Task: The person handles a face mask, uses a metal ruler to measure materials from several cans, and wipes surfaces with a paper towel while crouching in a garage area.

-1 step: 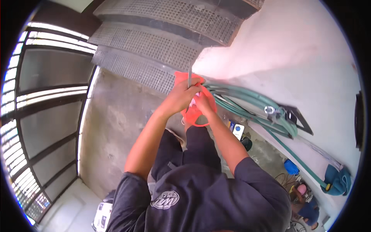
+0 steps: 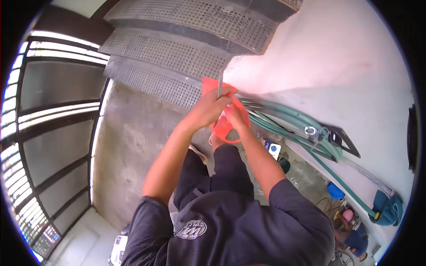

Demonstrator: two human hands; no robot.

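My left hand (image 2: 207, 110) is closed round a thin grey strip (image 2: 220, 83), which stands up past the fingers; whether it is a blade or a flat stick I cannot tell. Beneath and around both hands hangs a red plastic bag (image 2: 237, 106), its loop-shaped handle toward my body. My right hand (image 2: 234, 118) reaches against the bag from the right, close beside the left. Its fingers are bent and partly hidden by the left hand. A small pinkish-white bit shows between the hands, too small to name.
Steps with perforated grey mats (image 2: 168, 48) rise ahead. Green hose (image 2: 284, 111) lies coiled along the white wall at right. A white box with a blue dot (image 2: 274, 150) and a blue bag (image 2: 335, 191) sit on the floor. Another person (image 2: 353, 237) is low at right.
The view has shifted slightly. Both hands keep their hold, and the red bag and strip sit a touch further right.
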